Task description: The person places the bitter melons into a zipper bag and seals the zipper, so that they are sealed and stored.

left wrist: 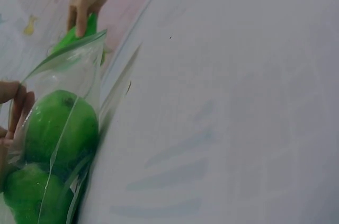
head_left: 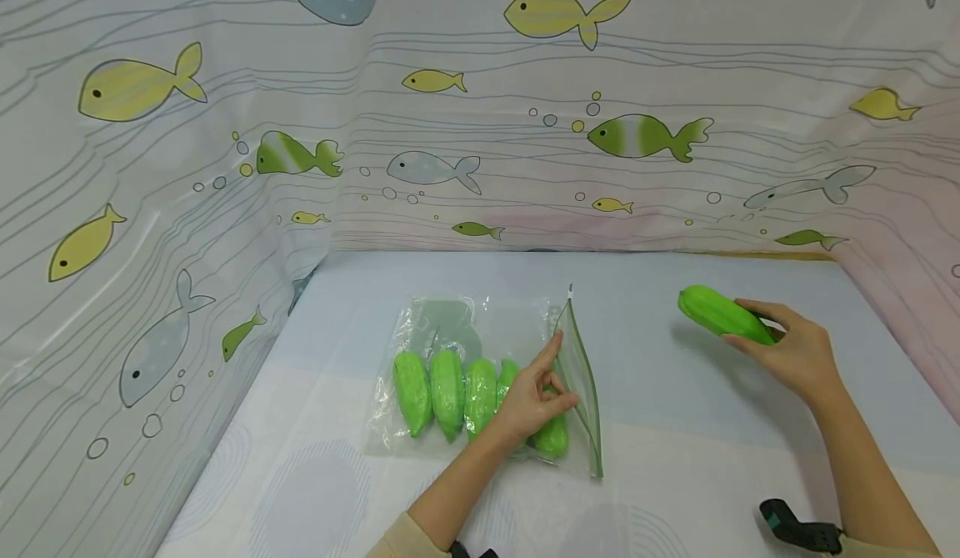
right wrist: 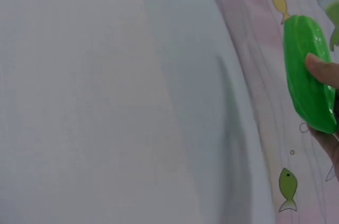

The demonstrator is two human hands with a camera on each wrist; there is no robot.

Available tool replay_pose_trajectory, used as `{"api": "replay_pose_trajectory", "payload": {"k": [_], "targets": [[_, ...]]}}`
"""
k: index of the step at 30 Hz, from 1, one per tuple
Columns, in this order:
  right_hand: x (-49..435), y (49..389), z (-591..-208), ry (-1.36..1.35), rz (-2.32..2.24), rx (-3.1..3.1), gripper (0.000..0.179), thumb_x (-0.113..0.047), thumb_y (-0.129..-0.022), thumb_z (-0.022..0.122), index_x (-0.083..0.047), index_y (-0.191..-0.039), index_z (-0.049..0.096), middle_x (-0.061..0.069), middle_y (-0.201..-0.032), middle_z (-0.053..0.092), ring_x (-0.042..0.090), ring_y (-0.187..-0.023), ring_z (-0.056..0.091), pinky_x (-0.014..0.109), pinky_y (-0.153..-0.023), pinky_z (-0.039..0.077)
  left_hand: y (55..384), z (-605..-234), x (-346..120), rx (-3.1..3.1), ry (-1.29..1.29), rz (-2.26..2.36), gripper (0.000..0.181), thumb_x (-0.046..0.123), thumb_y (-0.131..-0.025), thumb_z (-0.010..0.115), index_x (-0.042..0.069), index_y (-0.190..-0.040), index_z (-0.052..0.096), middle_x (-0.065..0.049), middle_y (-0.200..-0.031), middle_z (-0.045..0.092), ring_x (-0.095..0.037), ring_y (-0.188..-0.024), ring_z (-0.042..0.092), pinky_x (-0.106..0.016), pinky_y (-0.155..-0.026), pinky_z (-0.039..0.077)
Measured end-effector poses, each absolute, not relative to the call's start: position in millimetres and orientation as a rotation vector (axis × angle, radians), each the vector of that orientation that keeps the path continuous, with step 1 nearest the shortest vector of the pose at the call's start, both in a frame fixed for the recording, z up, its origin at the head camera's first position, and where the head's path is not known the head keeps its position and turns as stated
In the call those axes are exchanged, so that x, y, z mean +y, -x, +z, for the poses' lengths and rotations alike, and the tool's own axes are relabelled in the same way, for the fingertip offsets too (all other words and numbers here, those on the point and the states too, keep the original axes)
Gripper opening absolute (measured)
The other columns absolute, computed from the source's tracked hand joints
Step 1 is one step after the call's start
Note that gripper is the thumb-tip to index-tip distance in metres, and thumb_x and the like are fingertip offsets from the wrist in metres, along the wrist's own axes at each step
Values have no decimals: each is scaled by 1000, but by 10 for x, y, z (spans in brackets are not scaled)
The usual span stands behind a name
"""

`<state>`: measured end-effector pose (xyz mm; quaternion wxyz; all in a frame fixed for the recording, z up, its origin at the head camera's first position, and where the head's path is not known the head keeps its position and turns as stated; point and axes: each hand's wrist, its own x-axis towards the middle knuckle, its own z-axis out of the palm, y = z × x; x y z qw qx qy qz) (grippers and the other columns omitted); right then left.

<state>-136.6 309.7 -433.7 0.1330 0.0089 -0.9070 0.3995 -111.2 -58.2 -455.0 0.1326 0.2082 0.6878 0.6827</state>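
My right hand [head_left: 795,349] grips a glossy, bright green, ridged gourd-like vegetable [head_left: 722,314] above the table at the right, thumb along its side in the right wrist view [right wrist: 309,73]. A clear zip bag [head_left: 517,320] lies flat with several similar green gourds [head_left: 447,391] side by side inside. At the bag's right end, its green-edged mouth [head_left: 588,374] gapes. My left hand [head_left: 528,399] reaches over the bag to this mouth, index finger and thumb straight and spread against the plastic, the other fingers bent. It partly covers the gourds beneath.
A pale blue and white patterned cloth covers the table [head_left: 652,475]. A fish-print curtain [head_left: 480,124] stands behind it and along both sides. A black wrist-worn device [head_left: 798,529] sits at the right forearm.
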Motion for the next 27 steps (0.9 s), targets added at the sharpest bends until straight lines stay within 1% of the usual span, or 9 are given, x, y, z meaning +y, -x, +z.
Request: {"api": "replay_pose_trajectory", "payload": {"k": [3, 4, 6, 9, 11, 13, 19, 23, 27], "targets": [[3060, 1357, -4312, -61, 1163, -2598, 59, -24, -77, 83, -1, -127, 60, -11, -115, 55, -14, -97, 40, -3, -75, 38, 1115, -4551, -580, 1988, -604, 1983, 87, -5, -86, 66, 11, -155, 14, -20, -146, 33, -2, -74, 56, -12, -61, 49], [3050, 1356, -4307, -74, 1159, -2589, 59, -23, -77, 83, -1, -126, 61, -14, -114, 54, -15, -97, 40, -3, -75, 38, 1116, -4548, -580, 1988, -604, 1981, 88, -6, -86, 67, 11, -155, 14, -20, -147, 33, -2, -74, 56, -12, -61, 49], [3031, 1355, -4293, -92, 1157, -2574, 58, -21, -76, 84, -1, -125, 61, -19, -112, 53, -16, -98, 40, -3, -75, 38, 1118, -4545, -581, 1987, -607, 1975, 87, -6, -86, 66, 11, -155, 15, -22, -142, 36, -1, -74, 56, -12, -61, 49], [3007, 1356, -4272, -116, 1159, -2551, 57, -19, -75, 84, -1, -124, 62, -23, -110, 52, -16, -98, 41, -3, -76, 38, 1126, -4547, -582, 1989, -617, 1970, 87, -6, -86, 66, 11, -155, 15, -22, -145, 34, -1, -74, 55, -12, -61, 49], [2990, 1357, -4259, -127, 1168, -2537, 56, -17, -75, 85, 0, -124, 62, -26, -109, 52, -16, -98, 42, -3, -76, 38, 1132, -4553, -584, 1990, -627, 1968, 86, -6, -86, 66, 11, -154, 16, -23, -144, 35, -1, -74, 55, -11, -61, 49], [2974, 1357, -4250, -140, 1170, -2522, 56, -15, -74, 85, 0, -123, 63, -28, -108, 52, -16, -98, 42, -3, -76, 38, 1134, -4555, -584, 1992, -633, 1971, 86, -6, -86, 66, 10, -154, 15, -23, -146, 33, -1, -75, 55, -11, -61, 49], [2936, 1343, -4245, -172, 1164, -2481, 55, -7, -70, 86, 0, -120, 64, -27, -107, 54, -14, -98, 45, -3, -77, 38, 1126, -4560, -577, 1978, -621, 1981, 87, -5, -87, 66, 9, -155, 14, -25, -140, 37, -1, -74, 56, -12, -62, 50], [2911, 1332, -4252, -190, 1165, -2462, 54, -3, -69, 86, -1, -119, 65, -28, -107, 54, -12, -98, 46, -3, -78, 38, 1122, -4574, -579, 1976, -614, 1977, 87, -4, -87, 67, 10, -155, 14, -27, -133, 40, -1, -75, 56, -12, -62, 50], [2894, 1330, -4243, -224, 1154, -2442, 54, 0, -68, 86, -1, -118, 65, -27, -108, 55, -12, -100, 47, -3, -79, 37, 1118, -4563, -588, 1984, -609, 1973, 88, -4, -87, 67, 10, -155, 13, -27, -131, 41, -1, -74, 56, -12, -62, 50]]}}
